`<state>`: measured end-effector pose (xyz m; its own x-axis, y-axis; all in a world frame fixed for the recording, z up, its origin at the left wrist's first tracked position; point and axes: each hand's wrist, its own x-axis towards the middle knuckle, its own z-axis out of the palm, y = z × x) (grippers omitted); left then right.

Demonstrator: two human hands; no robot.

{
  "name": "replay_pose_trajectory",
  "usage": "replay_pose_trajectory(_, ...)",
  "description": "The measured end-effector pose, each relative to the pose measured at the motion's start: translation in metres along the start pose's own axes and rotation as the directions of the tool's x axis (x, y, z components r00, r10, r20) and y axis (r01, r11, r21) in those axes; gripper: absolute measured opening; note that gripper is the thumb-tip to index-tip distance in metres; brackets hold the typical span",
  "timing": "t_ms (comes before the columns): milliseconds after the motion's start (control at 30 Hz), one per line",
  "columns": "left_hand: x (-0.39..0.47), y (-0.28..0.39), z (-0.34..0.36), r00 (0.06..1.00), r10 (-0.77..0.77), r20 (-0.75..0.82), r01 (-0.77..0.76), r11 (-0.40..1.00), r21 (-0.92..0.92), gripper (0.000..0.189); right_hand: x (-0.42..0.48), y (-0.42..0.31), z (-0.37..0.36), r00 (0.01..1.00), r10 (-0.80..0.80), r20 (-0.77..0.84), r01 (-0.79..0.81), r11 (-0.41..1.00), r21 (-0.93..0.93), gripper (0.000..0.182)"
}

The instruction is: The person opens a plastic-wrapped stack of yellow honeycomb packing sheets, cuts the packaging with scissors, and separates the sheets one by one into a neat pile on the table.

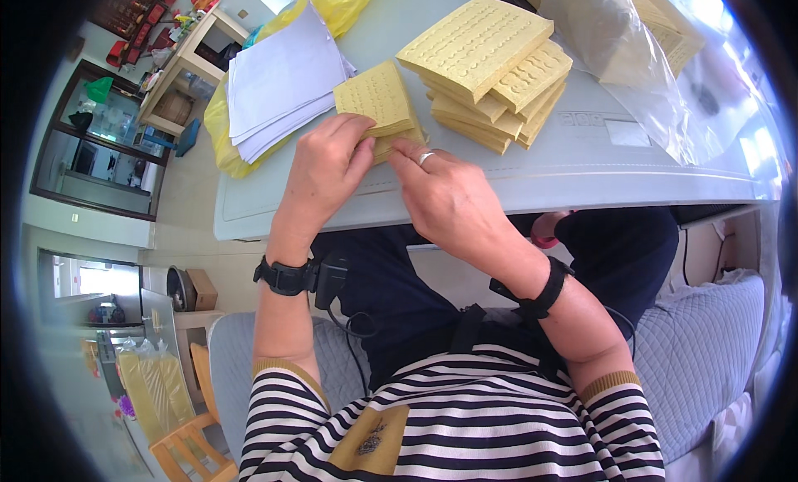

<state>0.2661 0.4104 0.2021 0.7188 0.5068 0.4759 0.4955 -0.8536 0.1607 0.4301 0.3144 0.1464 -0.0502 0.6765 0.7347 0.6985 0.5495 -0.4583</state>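
A small stack of yellow embossed paper sheets (376, 95) lies near the table's front edge. My left hand (333, 164) pinches the near left corner of its upper sheets between thumb and fingers. At its near right corner is my right hand (439, 183), with a ring on one finger and the fingertips together on the lower sheets; whether they grip a sheet is hard to tell. Both hands wear black wrist straps. Right of them rises a taller, unevenly layered pile of the same yellow paper (480, 46). A stack of white paper sheets (280, 77) rests left, on a yellow plastic bag (227, 133).
The pale table (299, 198) has its front edge just beyond my lap. Clear plastic wrap (623, 64) partly covers more yellow paper at the right. I sit on a grey quilted seat (698, 351). Cables hang from both wrist straps. A wooden chair (193, 441) stands at the lower left.
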Motion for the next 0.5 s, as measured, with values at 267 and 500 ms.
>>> replay_pose_trajectory(267, 0.002, 0.001, 0.001, 0.997, -0.031, -0.07, 0.028, 0.999, -0.035, 0.017, 0.001, 0.001, 0.012, 0.99, -0.036, 0.135, 0.078, 0.946, -0.315, 0.036)
replay_pose_trajectory(500, 0.018, -0.023, -0.028, 0.945, -0.102, -0.309, 0.121, 0.992, 0.04, 0.022, 0.001, -0.003, 0.009, 0.988, -0.039, 0.148, 0.084, 0.946, -0.314, 0.039)
